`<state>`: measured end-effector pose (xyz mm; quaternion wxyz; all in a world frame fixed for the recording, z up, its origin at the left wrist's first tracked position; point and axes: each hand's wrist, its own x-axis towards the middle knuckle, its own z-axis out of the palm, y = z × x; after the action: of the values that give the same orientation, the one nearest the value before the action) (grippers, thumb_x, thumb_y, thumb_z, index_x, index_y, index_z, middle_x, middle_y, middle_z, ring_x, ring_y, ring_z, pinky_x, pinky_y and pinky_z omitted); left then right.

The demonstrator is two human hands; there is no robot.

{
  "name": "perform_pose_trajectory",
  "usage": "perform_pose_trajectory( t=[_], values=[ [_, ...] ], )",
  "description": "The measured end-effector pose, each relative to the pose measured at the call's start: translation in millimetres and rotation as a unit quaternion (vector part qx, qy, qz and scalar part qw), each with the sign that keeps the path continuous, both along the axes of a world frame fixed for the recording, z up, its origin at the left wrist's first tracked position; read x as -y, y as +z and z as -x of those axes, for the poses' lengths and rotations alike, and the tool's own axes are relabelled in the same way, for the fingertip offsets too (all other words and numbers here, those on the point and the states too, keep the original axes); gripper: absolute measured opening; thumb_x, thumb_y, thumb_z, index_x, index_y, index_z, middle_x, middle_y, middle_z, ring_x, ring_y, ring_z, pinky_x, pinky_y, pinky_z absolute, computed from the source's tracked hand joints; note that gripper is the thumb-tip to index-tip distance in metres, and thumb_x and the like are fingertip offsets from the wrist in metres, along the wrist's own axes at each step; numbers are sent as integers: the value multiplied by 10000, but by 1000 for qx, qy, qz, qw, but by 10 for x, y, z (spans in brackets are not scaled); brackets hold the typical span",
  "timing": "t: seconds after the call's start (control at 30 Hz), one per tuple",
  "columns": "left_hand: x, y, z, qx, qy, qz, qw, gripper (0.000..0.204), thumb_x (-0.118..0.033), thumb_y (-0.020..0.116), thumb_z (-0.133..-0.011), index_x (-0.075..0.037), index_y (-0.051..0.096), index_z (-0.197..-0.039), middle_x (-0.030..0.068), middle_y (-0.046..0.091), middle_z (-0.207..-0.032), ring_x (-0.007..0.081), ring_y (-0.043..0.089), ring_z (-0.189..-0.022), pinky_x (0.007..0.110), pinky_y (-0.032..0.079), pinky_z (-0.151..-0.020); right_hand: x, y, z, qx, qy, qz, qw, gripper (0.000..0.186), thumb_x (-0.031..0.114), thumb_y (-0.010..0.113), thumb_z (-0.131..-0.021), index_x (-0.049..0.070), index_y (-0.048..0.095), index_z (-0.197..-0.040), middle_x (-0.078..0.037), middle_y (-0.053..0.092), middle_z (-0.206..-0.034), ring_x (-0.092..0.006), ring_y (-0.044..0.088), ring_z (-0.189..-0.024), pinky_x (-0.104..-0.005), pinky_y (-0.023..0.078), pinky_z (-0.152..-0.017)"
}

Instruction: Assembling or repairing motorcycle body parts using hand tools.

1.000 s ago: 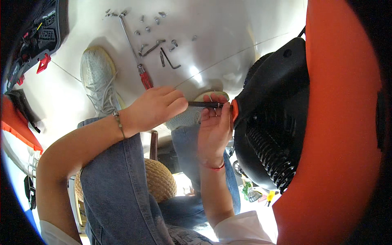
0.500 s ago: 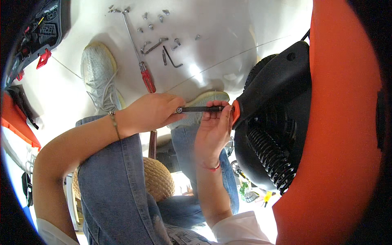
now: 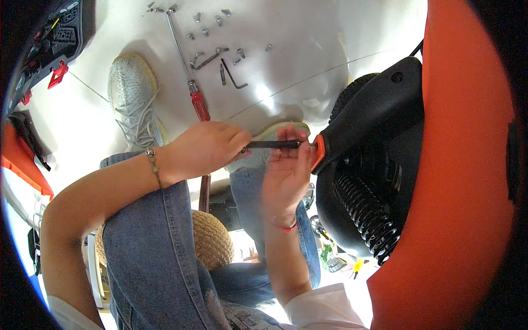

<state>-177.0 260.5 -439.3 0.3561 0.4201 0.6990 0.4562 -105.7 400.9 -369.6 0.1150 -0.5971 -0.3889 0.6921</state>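
Observation:
My left hand (image 3: 212, 148) is closed round the near end of a black rod-shaped driver (image 3: 272, 144), which lies almost level. Its thin metal tip meets an orange piece (image 3: 319, 154) at the end of a black arm (image 3: 374, 113) on an orange-bodied vehicle; whether a screw sits there is hidden. Palm up by the tip, my right hand (image 3: 289, 176) has its fingers stretched out behind the shaft, slightly blurred, and the thumb beside it. They seem not to grip it.
Several loose bolts (image 3: 205, 32), a red-handled screwdriver (image 3: 199, 104) and a black hex key (image 3: 234, 74) lie on the pale floor. A black toolbox (image 3: 63, 41) stands far left. The vehicle's orange panel (image 3: 467, 165) and coil spring (image 3: 366, 220) fill the right side.
My right hand's fingers have loosened from the shaft and straightened. My left hand has turned a little, covering more of the driver's near end. The driver's tip stays at the orange piece.

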Motion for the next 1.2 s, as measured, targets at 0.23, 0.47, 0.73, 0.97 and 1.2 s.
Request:
perform_pose_trajectory(
  t=[0.23, 0.47, 0.73, 0.97, 1.2],
  values=[
    [-33, 15, 9, 628, 13, 126, 768, 404, -419, 423, -965, -69, 511, -783, 16, 455, -514, 133, 405, -438, 282, 324, -427, 8, 4, -100, 5, 37, 23, 999, 282, 218, 469, -959, 23, 502, -1160, -87, 566, -1090, -177, 537, -998, -280, 401, -811],
    [-94, -29, 146, 819, 74, 65, 565, 512, -500, 358, -969, -64, 502, -743, -48, 335, -461, 62, 293, -380, 234, 239, -377, 50, 20, -2, -36, 11, 69, 997, 269, 168, 476, -948, 30, 472, -1179, -95, 570, -1079, -195, 537, -1033, -284, 423, -821],
    [-50, 94, 174, 494, 89, 143, 853, 352, -364, 549, -913, -22, 530, -994, 49, 509, -743, 120, 490, -597, 260, 399, -523, 43, -33, -133, -17, 36, 43, 998, 238, 93, 475, -925, 25, 483, -1152, -100, 580, -1041, -203, 541, -1008, -303, 421, -832],
    [54, -41, 75, 207, 32, 33, 977, 293, -240, 616, -855, -25, 533, -1038, 152, 560, -894, 337, 575, -786, 392, 467, -673, 73, -33, -121, -9, 39, 22, 999, 221, 111, 468, -932, 20, 489, -1132, -94, 585, -1010, -185, 538, -960, -294, 411, -817],
    [-2, -5, 36, 258, 50, 53, 963, 252, -272, 556, -904, -23, 548, -947, 127, 570, -748, 302, 584, -672, 365, 472, -604, 32, -19, -67, 7, 35, 21, 999, 217, 106, 460, -940, 14, 489, -1135, -99, 584, -1009, -191, 546, -973, -297, 425, -816]
  ],
)
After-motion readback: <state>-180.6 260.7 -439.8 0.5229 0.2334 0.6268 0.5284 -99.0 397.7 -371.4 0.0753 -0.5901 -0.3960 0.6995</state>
